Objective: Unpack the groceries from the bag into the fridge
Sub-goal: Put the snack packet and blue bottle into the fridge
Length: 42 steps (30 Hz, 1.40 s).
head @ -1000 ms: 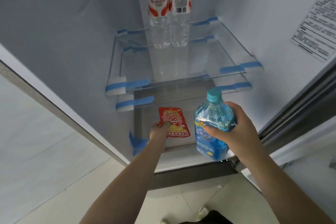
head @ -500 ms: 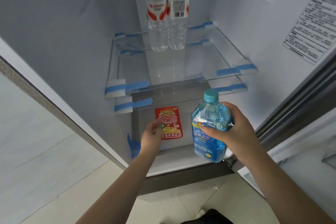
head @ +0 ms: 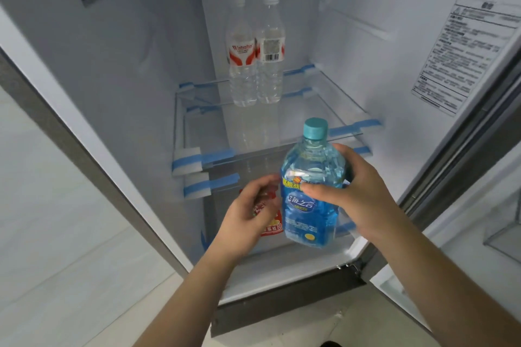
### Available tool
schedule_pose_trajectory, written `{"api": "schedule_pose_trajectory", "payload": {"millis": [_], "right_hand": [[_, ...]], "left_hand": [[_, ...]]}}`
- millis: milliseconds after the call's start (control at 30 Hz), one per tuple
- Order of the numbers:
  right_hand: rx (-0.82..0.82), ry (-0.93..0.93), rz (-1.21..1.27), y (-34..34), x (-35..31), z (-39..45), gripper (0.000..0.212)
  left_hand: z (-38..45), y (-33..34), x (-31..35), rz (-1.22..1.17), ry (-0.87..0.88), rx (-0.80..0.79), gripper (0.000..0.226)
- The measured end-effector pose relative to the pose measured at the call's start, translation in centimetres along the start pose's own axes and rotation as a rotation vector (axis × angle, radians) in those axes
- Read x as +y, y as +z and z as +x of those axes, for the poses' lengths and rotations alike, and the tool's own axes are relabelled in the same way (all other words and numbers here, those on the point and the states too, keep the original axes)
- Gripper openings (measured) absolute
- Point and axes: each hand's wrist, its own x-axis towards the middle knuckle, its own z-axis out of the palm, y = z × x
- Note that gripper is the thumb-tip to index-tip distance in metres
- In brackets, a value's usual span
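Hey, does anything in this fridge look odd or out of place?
Yes: blue tape and white foam blocks still sit on the glass shelf corners, like unremoved shipping packing. Nothing looks spilled or damaged.

1. The fridge (head: 352, 36) stood open, its white interior holding glass shelves.
2. The upper glass shelf (head: 304, 121) had blue tape and white foam blocks at its corners.
3. Two clear water bottles (head: 255, 51) stood upright on that shelf, touching side by side near the back wall, the left one with a red and white label.
4. A second glass shelf (head: 225, 177) sat just below, taped likewise.
5. On the fridge floor (head: 310, 256), a red snack packet (head: 272, 227) lay flat, partly hidden.
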Motion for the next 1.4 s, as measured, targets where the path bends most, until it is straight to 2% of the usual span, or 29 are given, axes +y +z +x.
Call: {"api": "schedule_pose_trajectory", "payload": {"millis": [267,367,467,567,767,933,1067,1233,1400], "right_hand": [[-0.002,-0.124,0.113,1.7,-3.5,0.2,0.065],[-0.022,-0.167,0.186,2.0,-4.8,0.5,0.053],[-0.052,-0.206,0.231,2.2,-6.1,1.1,0.054],[-0.106,-0.248,0.234,2.3,-6.9,2.1,0.065],[-0.175,-0.28,0.174,1.5,-8.4,5.7,0.089],[-0.124,-0.272,0.229,1.6,-7.5,9.2,0.084],[-0.154,-0.273,0.29,1.6,-6.8,11.5,0.08],[-0.201,-0.322,0.176,1.2,-6.0,14.4,0.066],[-0.097,-0.399,0.081,2.1,-5.4,15.9,0.066]], "left_hand": [[0.5,-1.3,3.3,0.054,0.094,-0.157,0.074],[0.7,-1.6,4.1,0.038,0.126,-0.146,0.081],[1.3,-1.7,4.7,0.007,0.097,-0.131,0.081],[2.0,-2.1,5.6,0.008,0.071,-0.067,0.078],[4.6,-2.1,7.1,0.04,0.147,0.107,0.074],[6.9,-2.1,7.5,0.077,0.127,0.168,0.069],[8.4,-2.1,7.7,0.171,0.11,0.235,0.072],[10.4,-1.9,7.3,0.218,0.122,0.364,0.07],[12.3,-2.6,6.8,0.228,0.095,0.38,0.068]]}}
